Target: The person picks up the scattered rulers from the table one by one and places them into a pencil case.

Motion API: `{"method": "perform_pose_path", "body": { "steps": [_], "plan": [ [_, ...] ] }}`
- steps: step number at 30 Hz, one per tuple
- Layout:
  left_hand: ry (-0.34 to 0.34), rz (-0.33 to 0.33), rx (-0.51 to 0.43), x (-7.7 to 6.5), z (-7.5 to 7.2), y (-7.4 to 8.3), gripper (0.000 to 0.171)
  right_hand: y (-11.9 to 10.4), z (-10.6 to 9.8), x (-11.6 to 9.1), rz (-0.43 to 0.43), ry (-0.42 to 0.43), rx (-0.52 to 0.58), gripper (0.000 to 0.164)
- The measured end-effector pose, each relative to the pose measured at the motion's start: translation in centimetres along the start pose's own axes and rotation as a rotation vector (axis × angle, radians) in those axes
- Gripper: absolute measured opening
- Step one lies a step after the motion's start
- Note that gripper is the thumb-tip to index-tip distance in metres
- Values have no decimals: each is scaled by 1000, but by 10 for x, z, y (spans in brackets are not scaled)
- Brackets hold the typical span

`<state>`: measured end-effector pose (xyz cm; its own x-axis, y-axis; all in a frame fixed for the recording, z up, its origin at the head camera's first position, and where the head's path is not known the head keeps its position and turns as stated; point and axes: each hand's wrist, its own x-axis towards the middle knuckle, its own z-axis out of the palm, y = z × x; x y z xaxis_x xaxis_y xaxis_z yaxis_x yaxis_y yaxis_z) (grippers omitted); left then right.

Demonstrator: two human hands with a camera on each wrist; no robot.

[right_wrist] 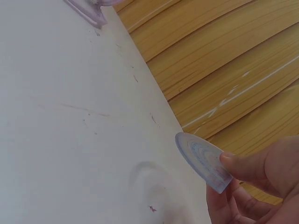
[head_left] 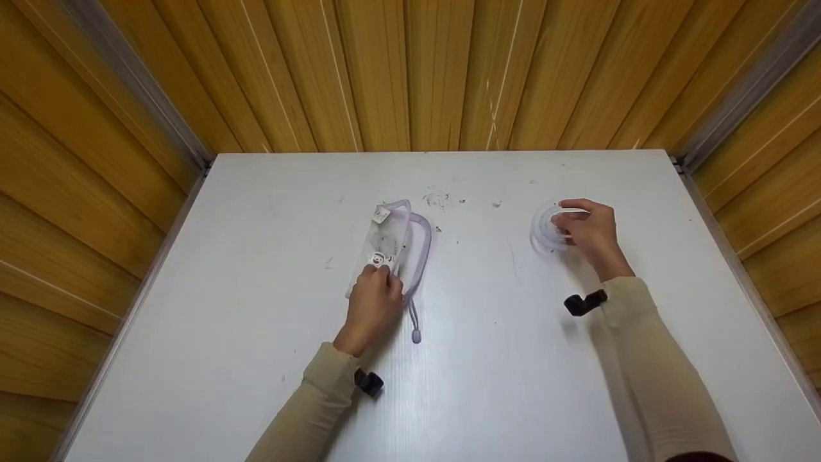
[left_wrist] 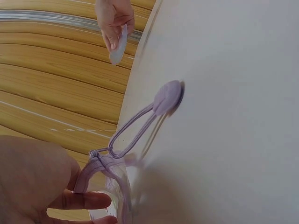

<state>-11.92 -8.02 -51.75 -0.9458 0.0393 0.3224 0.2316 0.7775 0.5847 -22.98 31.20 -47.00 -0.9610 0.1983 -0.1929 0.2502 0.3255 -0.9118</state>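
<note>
My left hand (head_left: 372, 308) grips the near end of a clear mesh-like pouch (head_left: 385, 237) with lilac trim and a small cartoon print. A lilac strap loops along its right side, and a thin cord with a lilac toggle (left_wrist: 168, 98) hangs from it. Fingers curl beside the trim in the left wrist view; the pouch's inside is mostly hidden. Off to the right, my right hand (head_left: 593, 234) pinches a flat, translucent, rounded piece (right_wrist: 203, 161) between thumb and fingers. Pale rainbow-like arcs mark it, and it is tilted above the table.
The white table (head_left: 468, 359) has dark scuff marks (head_left: 438, 200) near its far side. Wood-look panels (head_left: 436, 77) stand behind it and along both sides, with metal posts (head_left: 147, 83) at the corners.
</note>
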Motion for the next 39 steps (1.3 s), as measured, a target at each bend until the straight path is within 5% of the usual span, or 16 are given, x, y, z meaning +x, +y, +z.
{"method": "perform_pose_path", "body": {
  "steps": [23,31,39],
  "plan": [
    [-1,-17,-7,1,0,1,20,-19,45,4,19,-60,27,38],
    [62,39,12,0,5,-4,23,-22,61,7,3,-84,47,38],
    [16,-6,1,0,2,-1,19,-26,76,8,14,-109,53,38]
  ]
}}
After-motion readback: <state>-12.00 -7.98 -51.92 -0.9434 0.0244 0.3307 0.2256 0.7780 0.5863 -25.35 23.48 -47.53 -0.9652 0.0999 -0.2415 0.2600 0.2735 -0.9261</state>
